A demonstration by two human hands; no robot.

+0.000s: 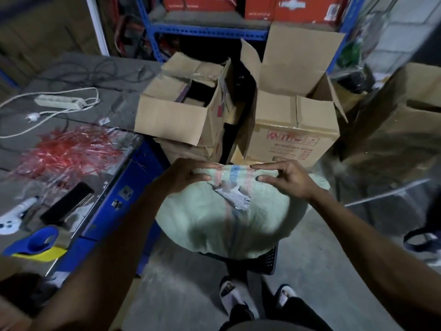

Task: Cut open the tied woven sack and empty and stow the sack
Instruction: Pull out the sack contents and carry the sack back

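A full pale-green woven sack [229,223] with red and blue stripes and a torn white label lies on a dark stand in front of me. My left hand [183,175] lies on the sack's far left top edge, fingers extended over the fabric. My right hand [286,180] rests on the far right top edge with spread fingers pressing the weave. Neither hand holds a tool. Blue-handled scissors [35,244] lie on the workbench at my left.
The workbench [114,187] at left carries red plastic strips [69,151], a black flat device [66,204], a white power strip [59,101] and cables. Open cardboard boxes [181,111] [293,125] stand behind the sack. Another box [401,130] stands right. My feet [255,297] are below.
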